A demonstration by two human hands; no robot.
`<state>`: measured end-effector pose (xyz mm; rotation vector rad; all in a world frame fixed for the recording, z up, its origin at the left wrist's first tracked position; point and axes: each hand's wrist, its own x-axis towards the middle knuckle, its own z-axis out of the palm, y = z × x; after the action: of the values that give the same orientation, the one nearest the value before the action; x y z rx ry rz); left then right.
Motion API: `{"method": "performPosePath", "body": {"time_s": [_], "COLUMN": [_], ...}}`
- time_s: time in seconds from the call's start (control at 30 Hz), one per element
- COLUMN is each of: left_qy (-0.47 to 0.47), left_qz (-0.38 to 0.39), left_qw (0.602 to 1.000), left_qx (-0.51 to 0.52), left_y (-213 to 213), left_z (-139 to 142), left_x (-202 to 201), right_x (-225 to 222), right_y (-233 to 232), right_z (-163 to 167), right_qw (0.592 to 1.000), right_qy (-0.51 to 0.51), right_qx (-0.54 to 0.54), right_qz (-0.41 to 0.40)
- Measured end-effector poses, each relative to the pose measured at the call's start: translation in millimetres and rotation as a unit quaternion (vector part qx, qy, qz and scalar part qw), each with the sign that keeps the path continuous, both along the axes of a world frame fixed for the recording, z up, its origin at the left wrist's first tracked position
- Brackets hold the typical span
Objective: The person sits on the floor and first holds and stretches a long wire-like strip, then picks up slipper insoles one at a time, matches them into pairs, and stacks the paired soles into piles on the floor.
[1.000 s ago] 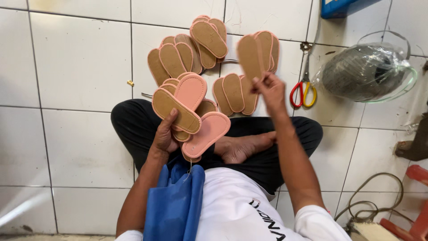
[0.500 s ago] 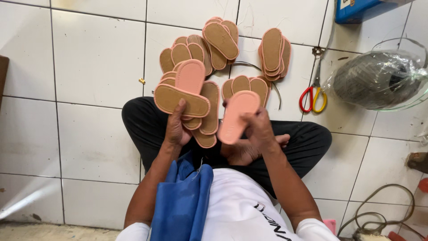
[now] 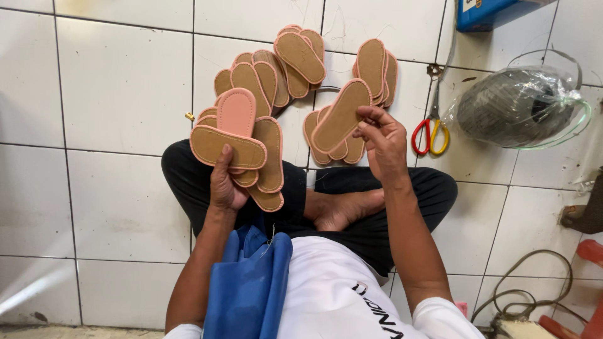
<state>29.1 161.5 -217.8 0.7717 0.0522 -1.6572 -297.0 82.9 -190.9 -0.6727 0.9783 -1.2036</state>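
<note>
Head view: a fanned stack of tan, pink-edged foam insoles is clamped in the left hand, one more insole pinched by the right hand. With that loose fan, a few could probably be dropped onto the white tiled floor.

Bright, even daylight, sharp focus, faint glare lower left.

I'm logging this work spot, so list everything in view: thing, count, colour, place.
Soles in left hand: several, tan with pink edges, fanned.
Sole in right hand: one, tan, pink rim.
Sole piles on floor: several stacks, tan, ahead of the knees.
Scissors: one, red and yellow handles, right of piles.
Bagged spool: one, dark, clear plastic, far right.
Blue cloth: one, on lap.
Cables: lower right.
Floor tiles: white.
Left hand: holds the fan.
Right hand: pinches one sole.
</note>
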Motion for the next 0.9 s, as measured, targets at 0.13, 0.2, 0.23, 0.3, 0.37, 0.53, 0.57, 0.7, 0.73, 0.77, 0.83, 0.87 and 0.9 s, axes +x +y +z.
{"method": "performPosePath", "body": {"time_s": [0.13,0.2,0.23,0.3,0.37,0.53,0.57,0.7,0.73,0.77,0.83,0.87,0.9], "left_qy": [-0.003,-0.006,-0.004,-0.001,0.000,0.002,0.001,0.005,0.005,0.005,0.006,0.007,0.008], "left_qz": [0.013,0.020,0.026,0.035,0.041,0.056,0.059,0.060,0.057,0.055,0.043,0.033,0.024], "left_qw": [1.000,1.000,1.000,0.999,0.999,0.998,0.998,0.998,0.998,0.998,0.999,0.999,1.000], "left_qx": [-0.010,-0.009,-0.009,-0.006,-0.011,-0.012,-0.006,-0.003,-0.002,0.000,0.007,0.012,0.018], "left_y": [1,2,2,4,6,11,11,9,9,8,8,7,7], "left_z": [3,2,2,0,-2,-4,-4,-6,-6,-7,-8,-9,-10], "left_x": [6,9,11,15,20,32,33,29,27,26,22,20,18], "right_x": [0,1,3,3,2,-7,-9,-13,-14,-15,-15,-14,-12], "right_y": [-4,-6,-7,-9,-12,-14,-13,-9,-8,-8,-8,-7,-7], "right_z": [-10,-14,-16,-21,-26,-38,-40,-51,-53,-53,-56,-55,-53], "right_qw": [1.000,0.999,0.999,0.997,0.995,0.984,0.982,0.983,0.983,0.983,0.983,0.982,0.961], "right_qy": [0.021,0.033,0.044,0.064,0.081,0.166,0.180,0.174,0.172,0.170,0.177,0.180,0.277], "right_qx": [-0.010,-0.015,-0.009,0.005,0.020,0.016,0.019,0.050,0.054,0.058,0.054,0.051,0.005], "right_qz": [-0.010,-0.017,-0.026,-0.042,-0.054,-0.055,-0.052,-0.032,-0.029,-0.026,-0.009,-0.001,0.009]}}
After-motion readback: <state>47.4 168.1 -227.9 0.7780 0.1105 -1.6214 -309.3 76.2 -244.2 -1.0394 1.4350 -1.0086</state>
